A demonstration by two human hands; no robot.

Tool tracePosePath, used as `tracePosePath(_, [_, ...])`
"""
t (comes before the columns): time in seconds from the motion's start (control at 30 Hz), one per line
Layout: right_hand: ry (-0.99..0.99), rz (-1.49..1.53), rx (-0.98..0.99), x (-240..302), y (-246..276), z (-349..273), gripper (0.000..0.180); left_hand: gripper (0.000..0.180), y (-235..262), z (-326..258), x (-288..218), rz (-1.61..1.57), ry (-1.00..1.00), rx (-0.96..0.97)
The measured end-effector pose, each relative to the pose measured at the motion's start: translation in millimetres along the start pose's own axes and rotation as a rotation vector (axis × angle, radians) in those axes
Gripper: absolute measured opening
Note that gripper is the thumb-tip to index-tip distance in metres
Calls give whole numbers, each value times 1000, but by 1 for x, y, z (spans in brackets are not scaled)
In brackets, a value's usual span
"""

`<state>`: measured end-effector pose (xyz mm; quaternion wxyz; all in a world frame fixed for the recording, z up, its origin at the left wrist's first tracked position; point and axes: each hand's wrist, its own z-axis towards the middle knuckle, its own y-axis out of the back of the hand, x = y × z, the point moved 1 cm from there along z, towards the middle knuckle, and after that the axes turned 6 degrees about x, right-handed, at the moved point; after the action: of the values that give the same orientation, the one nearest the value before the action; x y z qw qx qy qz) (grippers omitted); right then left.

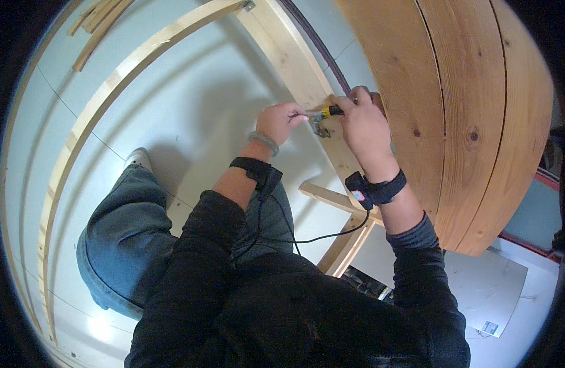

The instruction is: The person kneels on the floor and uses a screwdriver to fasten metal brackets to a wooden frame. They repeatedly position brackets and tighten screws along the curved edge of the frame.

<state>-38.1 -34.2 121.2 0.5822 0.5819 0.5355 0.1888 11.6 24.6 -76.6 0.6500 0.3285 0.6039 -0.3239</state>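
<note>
Both forearms reached forward from the lower edge, wrists strapped with black bands. The left hand (pixel 281 121) was curled shut, pinching the tip of a small yellow tool (pixel 322 114). The right hand (pixel 363 122) gripped the tool's other end, fingers closed over it. Under both hands ran a pale beam (pixel 294 58); right of the right hand rose a plank panel (pixel 460 110). A dark cable (pixel 319 46) ran away past the hands.
</note>
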Motion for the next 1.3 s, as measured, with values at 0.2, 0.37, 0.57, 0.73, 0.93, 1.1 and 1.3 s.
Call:
tracePosePath(0.2, [-1, 91, -59, 1, 6, -5, 28, 17, -13, 1, -2, -69, 23, -127])
tracePosePath(0.37, [-26, 226, -143, -3, 3, -12, 25, 13, -34, 2, 8, -275, 44, -170])
tracePosePath(0.57, [-260, 401, -219, -7, -15, -22, 28, 13, -36, 0, 11, -239, -34, -142])
tracePosePath(0.73, [-197, 763, -486, -1, -46, 2, 26, 12, -45, -8, 0, -139, -32, -135])
tracePosePath(0.93, [88, 796, -464, 16, -37, 46, 30, 12, -58, -16, 1, 17, -133, -177])
tracePosePath(1.1, [342, 397, -344, 35, -20, 80, 25, 15, -57, -15, 9, -42, -200, -207])
tracePosePath(1.3, [743, -44, -372, 40, -33, 98, 15, 22, -61, -18, 5, 94, -164, -138])
